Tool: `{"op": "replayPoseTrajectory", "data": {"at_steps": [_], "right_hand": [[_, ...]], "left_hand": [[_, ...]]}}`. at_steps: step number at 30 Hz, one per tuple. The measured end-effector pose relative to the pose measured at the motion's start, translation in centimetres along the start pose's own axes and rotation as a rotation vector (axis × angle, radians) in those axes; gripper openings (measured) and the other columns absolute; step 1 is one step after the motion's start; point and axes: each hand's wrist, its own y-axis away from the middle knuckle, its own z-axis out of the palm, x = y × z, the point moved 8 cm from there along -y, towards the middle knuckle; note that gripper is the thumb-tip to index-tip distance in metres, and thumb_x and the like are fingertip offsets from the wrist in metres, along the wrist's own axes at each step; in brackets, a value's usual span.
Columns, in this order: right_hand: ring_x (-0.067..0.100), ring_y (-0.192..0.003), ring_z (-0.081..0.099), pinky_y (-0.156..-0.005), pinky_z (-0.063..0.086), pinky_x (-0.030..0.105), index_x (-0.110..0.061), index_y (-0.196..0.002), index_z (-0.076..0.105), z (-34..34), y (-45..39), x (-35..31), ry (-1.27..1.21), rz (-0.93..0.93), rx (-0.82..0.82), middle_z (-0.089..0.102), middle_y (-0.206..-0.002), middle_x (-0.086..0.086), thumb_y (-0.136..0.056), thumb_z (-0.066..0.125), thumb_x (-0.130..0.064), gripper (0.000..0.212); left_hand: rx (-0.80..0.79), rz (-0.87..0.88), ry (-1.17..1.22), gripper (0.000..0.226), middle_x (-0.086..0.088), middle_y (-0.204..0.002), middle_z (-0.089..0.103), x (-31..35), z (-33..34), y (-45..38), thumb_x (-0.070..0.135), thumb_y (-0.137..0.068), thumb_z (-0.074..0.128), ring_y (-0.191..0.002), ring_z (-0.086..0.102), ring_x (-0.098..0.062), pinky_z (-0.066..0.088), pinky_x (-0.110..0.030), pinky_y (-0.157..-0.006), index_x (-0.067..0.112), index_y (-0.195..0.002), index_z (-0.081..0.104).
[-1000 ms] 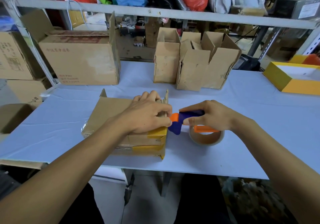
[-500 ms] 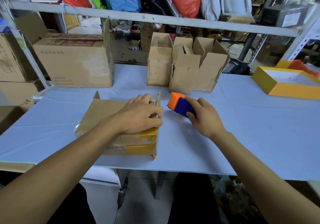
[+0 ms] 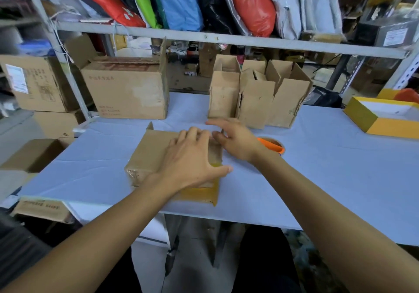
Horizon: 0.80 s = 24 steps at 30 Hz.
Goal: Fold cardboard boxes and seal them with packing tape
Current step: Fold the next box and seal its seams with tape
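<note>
A flat stack of cardboard boxes (image 3: 149, 154) lies near the front edge of the white table (image 3: 328, 174). My left hand (image 3: 192, 159) rests spread on top of the stack, fingers straight, thumb over its right edge. My right hand (image 3: 235, 140) is at the stack's far right corner, fingers loosely bent and touching the cardboard there; it holds no tool. The tape dispenser with its orange frame and brown roll (image 3: 272, 145) lies on the table just right of my right wrist, mostly hidden by it.
Three upright folded small boxes (image 3: 256, 97) stand behind the stack. A large carton (image 3: 127, 91) sits at the back left, a yellow tray-like box (image 3: 383, 118) at the far right. More cartons (image 3: 34, 82) stand left of the table under a shelf rail.
My right hand has let go of the tape dispenser, left it on the table and moved to the stack's far corner. My left hand has flattened on the stack.
</note>
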Motion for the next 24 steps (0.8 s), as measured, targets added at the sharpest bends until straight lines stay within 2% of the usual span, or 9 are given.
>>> {"op": "replayPoseTrajectory", "data": {"at_steps": [3,7,10,13,16,18,20,22,24], "right_hand": [[0.021,-0.106,0.054,-0.082,0.036,0.023,-0.021,-0.144,0.049,1.4,-0.4,0.0,0.075,0.076,-0.132,0.065,-0.109,0.006,-0.103,0.047,-0.028,0.041],[0.006,-0.07,0.047,-0.06,0.036,0.015,-0.034,-0.141,0.05,1.2,1.5,0.6,-0.147,0.111,-0.108,0.049,-0.073,-0.008,-0.103,0.047,-0.02,0.041],[0.003,-0.053,0.039,-0.051,0.032,0.015,-0.028,-0.133,0.059,1.1,2.6,1.2,-0.328,0.131,-0.023,0.041,-0.065,-0.005,-0.101,0.051,-0.01,0.038],[0.001,-0.062,0.058,-0.058,0.041,0.015,-0.022,-0.112,0.072,1.4,3.4,0.7,-0.366,0.121,0.06,0.065,-0.078,-0.006,-0.101,0.05,-0.004,0.031],[0.014,-0.08,0.063,-0.065,0.047,0.016,-0.02,-0.107,0.074,1.5,3.9,0.3,-0.391,0.175,0.115,0.073,-0.096,-0.001,-0.101,0.049,-0.005,0.029],[0.011,-0.077,0.059,-0.065,0.044,0.014,-0.022,-0.115,0.071,1.8,3.9,0.3,-0.351,0.217,0.088,0.067,-0.09,-0.012,-0.101,0.047,-0.01,0.03],[0.003,-0.076,0.055,-0.064,0.041,0.016,-0.025,-0.124,0.065,2.0,3.8,0.4,-0.284,0.238,0.034,0.059,-0.084,-0.019,-0.101,0.049,-0.018,0.029],[0.001,-0.075,0.054,-0.065,0.039,0.018,-0.026,-0.127,0.064,1.9,3.5,0.2,-0.264,0.243,0.008,0.059,-0.083,-0.017,-0.099,0.055,-0.026,0.029],[0.0,-0.084,0.058,-0.074,0.045,0.019,-0.027,-0.125,0.066,2.0,3.3,0.2,-0.346,0.256,-0.008,0.067,-0.097,-0.011,-0.097,0.061,-0.027,0.029]], "left_hand": [[0.055,-0.015,0.054,0.072,0.008,-0.123,0.047,-1.3,-0.7,0.8,0.073,-0.071,0.062,-0.118,0.044,-0.016,0.041,-0.037,-0.098,0.031,-0.127,0.046],[0.057,0.037,0.093,0.065,0.016,-0.112,0.054,-3.6,-1.1,1.8,0.074,-0.065,0.049,-0.112,0.048,-0.011,0.041,-0.032,-0.092,0.035,-0.115,0.056],[0.027,0.129,0.17,0.072,0.015,-0.131,0.058,-4.6,-0.7,2.1,0.071,-0.068,0.038,-0.123,0.047,-0.008,0.031,-0.027,-0.102,0.034,-0.124,0.065],[-0.029,0.135,0.277,0.074,0.019,-0.146,0.048,-5.5,0.2,1.6,0.066,-0.073,0.036,-0.137,0.036,0.0,0.008,-0.032,-0.117,0.034,-0.134,0.06],[-0.044,0.123,0.35,0.063,0.018,-0.148,0.046,-5.5,0.9,1.1,0.05,-0.08,0.041,-0.143,0.028,0.002,-0.007,-0.032,-0.118,0.029,-0.137,0.058],[-0.032,0.124,0.374,0.058,0.017,-0.146,0.048,-5.4,1.2,0.9,0.04,-0.082,0.043,-0.142,0.029,0.0,-0.01,-0.035,-0.119,0.026,-0.136,0.059],[-0.005,0.137,0.384,0.056,0.017,-0.142,0.051,-5.5,1.4,0.7,0.047,-0.083,0.042,-0.14,0.032,-0.001,-0.009,-0.037,-0.119,0.028,-0.132,0.06],[0.034,0.148,0.39,0.057,0.02,-0.137,0.052,-5.7,1.4,0.5,0.059,-0.082,0.04,-0.135,0.036,-0.003,-0.005,-0.039,-0.121,0.032,-0.128,0.06],[0.068,0.163,0.39,0.056,0.023,-0.132,0.053,-5.9,1.4,0.5,0.064,-0.082,0.043,-0.133,0.039,-0.005,-0.001,-0.042,-0.121,0.035,-0.126,0.061]]}}
